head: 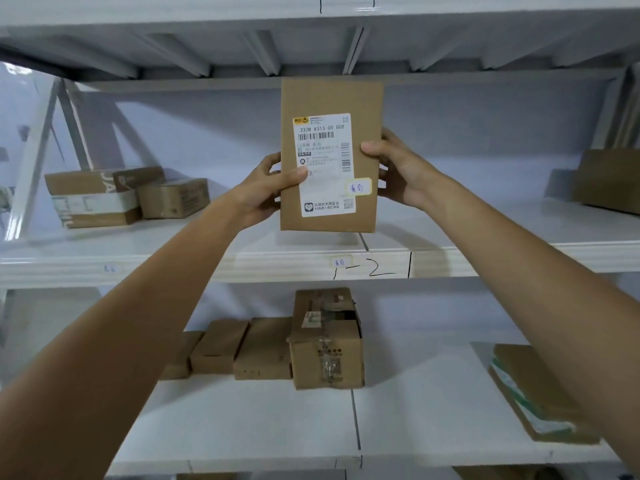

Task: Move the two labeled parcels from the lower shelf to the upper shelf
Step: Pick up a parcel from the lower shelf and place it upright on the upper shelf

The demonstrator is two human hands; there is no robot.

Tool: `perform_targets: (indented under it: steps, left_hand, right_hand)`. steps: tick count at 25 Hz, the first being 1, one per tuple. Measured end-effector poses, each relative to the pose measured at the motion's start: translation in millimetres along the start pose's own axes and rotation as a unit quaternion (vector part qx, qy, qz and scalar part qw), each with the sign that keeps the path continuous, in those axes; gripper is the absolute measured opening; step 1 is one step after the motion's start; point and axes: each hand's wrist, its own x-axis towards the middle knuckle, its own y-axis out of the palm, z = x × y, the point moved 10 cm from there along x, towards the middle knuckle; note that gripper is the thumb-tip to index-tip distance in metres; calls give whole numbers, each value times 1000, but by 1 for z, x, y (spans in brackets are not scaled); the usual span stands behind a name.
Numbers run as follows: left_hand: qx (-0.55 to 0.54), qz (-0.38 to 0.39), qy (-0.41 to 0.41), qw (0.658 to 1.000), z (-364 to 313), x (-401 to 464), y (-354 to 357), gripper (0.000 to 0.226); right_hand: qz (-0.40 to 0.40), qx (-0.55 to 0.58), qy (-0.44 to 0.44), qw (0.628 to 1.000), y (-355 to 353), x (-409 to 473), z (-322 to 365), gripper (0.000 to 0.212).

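Flat labeled parcel upright above upper shelf, pinched at its side edges between left hand and right hand. Risk: tipping forward off the shelf edge on release, standing so tall and thin.

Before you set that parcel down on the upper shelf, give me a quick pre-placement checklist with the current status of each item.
1. Grip: left hand and right hand both clasp the labeled parcel at its side edges: ok.
2. Parcel upright, label facing the camera: ok.
3. Bare space on the upper shelf behind the parcel: ok.
4. Clearance from the boxes at the left: ok.
5. Parcel's bottom edge resting on the shelf: cannot tell.
6. Second labeled parcel on the lower shelf: cannot tell which.
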Motion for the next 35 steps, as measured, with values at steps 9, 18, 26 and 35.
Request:
perform_targets:
  steps: [9, 18, 26, 35]
  left_hand:
    - [-23, 14, -8, 1000, 48, 28, -16, 104]
    - [-29, 26, -8, 999, 63, 23, -13, 138]
    - [-53, 10, 18, 998, 39, 9, -29, 151]
    - [-80, -80, 105, 988, 36, -85, -76, 58]
  right_hand:
    - [6, 20, 6, 1000, -4, 29, -42, 76]
    - [22, 6, 1, 1000, -1, 25, -51, 74]
    - [-42, -4, -2, 999, -14, -3, -43, 85]
    - [-186, -42, -71, 979, -47, -99, -59, 61]
